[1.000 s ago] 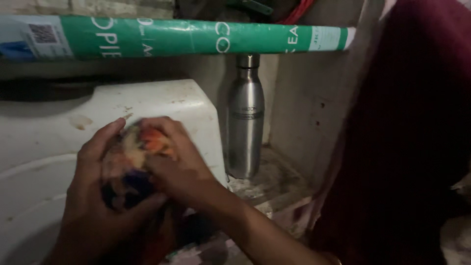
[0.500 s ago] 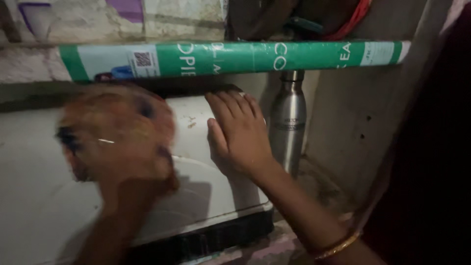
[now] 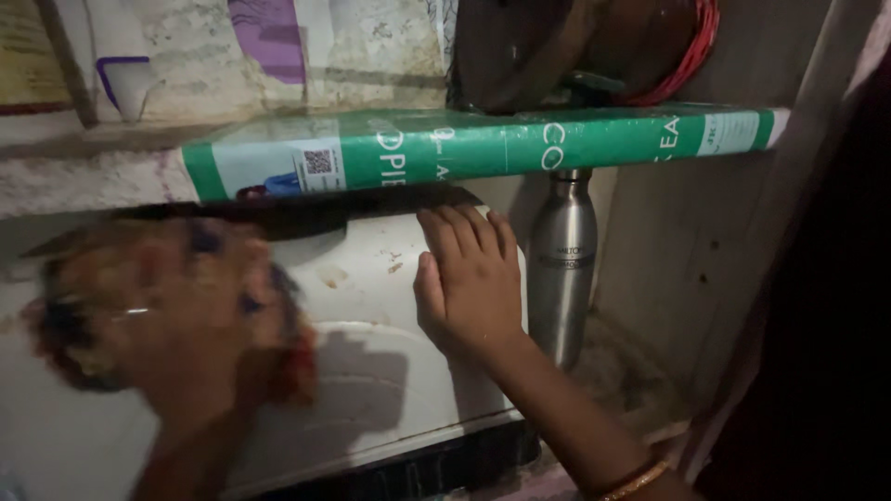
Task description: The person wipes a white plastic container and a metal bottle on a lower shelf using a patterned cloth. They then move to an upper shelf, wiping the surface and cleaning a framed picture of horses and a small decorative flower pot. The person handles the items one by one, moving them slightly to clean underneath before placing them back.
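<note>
White appliance lid [image 3: 371,371]: our right hand [image 3: 469,283] lies flat, fingers together. Left hand [image 3: 186,315] clutches one blurry, multicoloured rag [image 3: 111,306]; one steel bottle [image 3: 561,264] nearby.

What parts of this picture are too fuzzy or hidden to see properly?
- Left hand, head view: smeared by motion blur, so its fingers cannot be told apart from the multicoloured cloth it holds.
- White appliance top: its left part is covered by that blur and cut off by the frame edge.
- Steel bottle: its cap is hidden behind the green box.
- Dark round thing on the shelf: too dim, cut off at the top.
</note>
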